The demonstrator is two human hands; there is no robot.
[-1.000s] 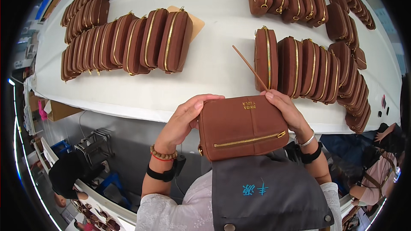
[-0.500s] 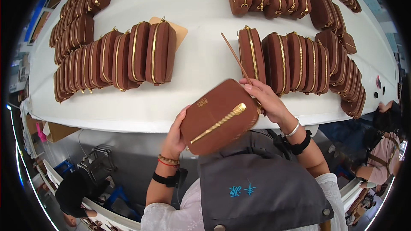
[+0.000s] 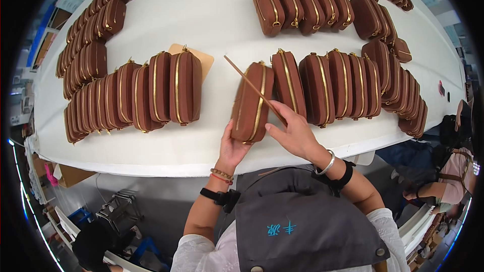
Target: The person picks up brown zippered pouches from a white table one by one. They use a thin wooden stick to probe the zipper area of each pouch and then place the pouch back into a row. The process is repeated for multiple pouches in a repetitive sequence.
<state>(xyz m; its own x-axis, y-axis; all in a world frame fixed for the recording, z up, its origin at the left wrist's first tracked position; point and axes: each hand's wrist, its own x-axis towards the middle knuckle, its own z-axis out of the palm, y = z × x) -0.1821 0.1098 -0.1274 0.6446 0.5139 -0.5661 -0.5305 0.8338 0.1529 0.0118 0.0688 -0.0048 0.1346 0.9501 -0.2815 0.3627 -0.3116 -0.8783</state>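
Observation:
A brown zippered bag (image 3: 247,113) stands nearly upright over the white table, tilted a little, its gold zipper edge facing me. My left hand (image 3: 233,147) grips its lower left side, thumb in front. A thin brown stick (image 3: 247,78) is held in my right hand (image 3: 297,133) and slants up to the left across the bag. The right thumb comes close to the bag's right edge; whether it touches is unclear. Just right of the held bag stands another brown bag (image 3: 290,83), first in a row of similar ones.
On the white table (image 3: 222,25), a long row of brown bags (image 3: 118,93) stands at left, with a tan board (image 3: 205,63) behind its end. More bags (image 3: 302,7) stand farther back and along the right. A person (image 3: 456,174) is at the right edge.
The bag has turned from its broad zippered face showing to standing on end, and moved forward to beside the right row. Both hands moved with it; the stick stays in my right hand.

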